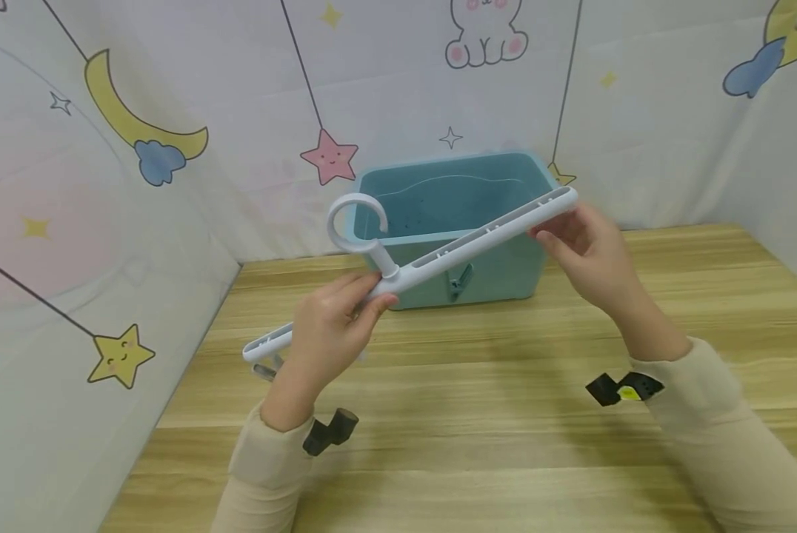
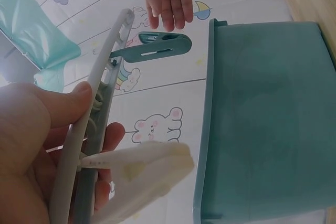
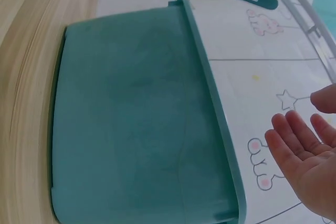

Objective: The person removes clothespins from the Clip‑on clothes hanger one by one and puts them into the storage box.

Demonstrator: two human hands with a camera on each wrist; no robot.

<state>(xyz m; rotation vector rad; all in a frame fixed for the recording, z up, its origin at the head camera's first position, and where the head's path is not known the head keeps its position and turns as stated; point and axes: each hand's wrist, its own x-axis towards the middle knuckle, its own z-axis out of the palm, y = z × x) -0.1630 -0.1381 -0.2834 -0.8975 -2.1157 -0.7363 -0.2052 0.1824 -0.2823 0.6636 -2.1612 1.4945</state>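
My left hand (image 1: 328,326) grips a white clip hanger (image 1: 485,235) at its middle, just beside the round hook (image 1: 332,222). The bar slants, its right end raised. A teal clip (image 2: 157,47) hangs from the bar, and a pale, blurred piece (image 2: 149,174) juts out close to the left fingers. Another clip (image 1: 265,371) shows under the low left end. By the raised end is my right hand (image 1: 588,255); in the right wrist view its fingers (image 3: 294,135) are loosely extended with nothing between them.
A teal bin (image 1: 452,196) stands on the wooden table (image 1: 438,414) behind the hanger, its top open toward me. Patterned white cloth (image 1: 398,89) hangs behind and along the sides.
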